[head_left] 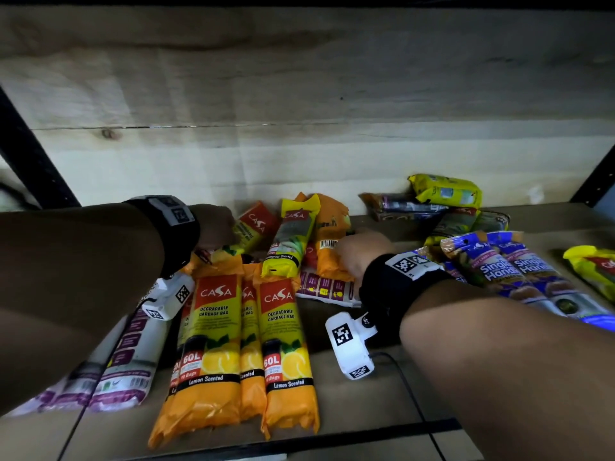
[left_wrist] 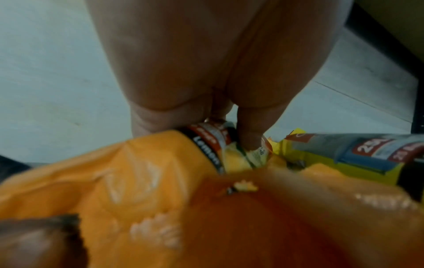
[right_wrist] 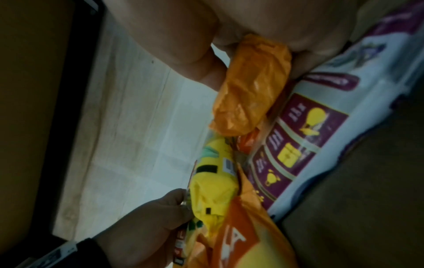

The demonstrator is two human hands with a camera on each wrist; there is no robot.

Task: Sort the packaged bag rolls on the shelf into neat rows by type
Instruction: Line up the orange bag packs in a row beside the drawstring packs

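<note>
Glossy, crinkled plastic wraps the orange rolls (head_left: pixel 213 344); the back wall (head_left: pixel 299 94) is pale, matt, grainy wood.

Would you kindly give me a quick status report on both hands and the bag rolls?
Left hand pinching a lemon-scented roll behind the orange row. Right hand gripping an orange roll. Yellow lemongrass roll lies between them.

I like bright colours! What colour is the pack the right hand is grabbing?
Orange pack, clearest in the right wrist view, held by the right hand.

Head view looks down at the shelf (head_left: pixel 382 331); both wrist views sit close, sharing its packages.
</note>
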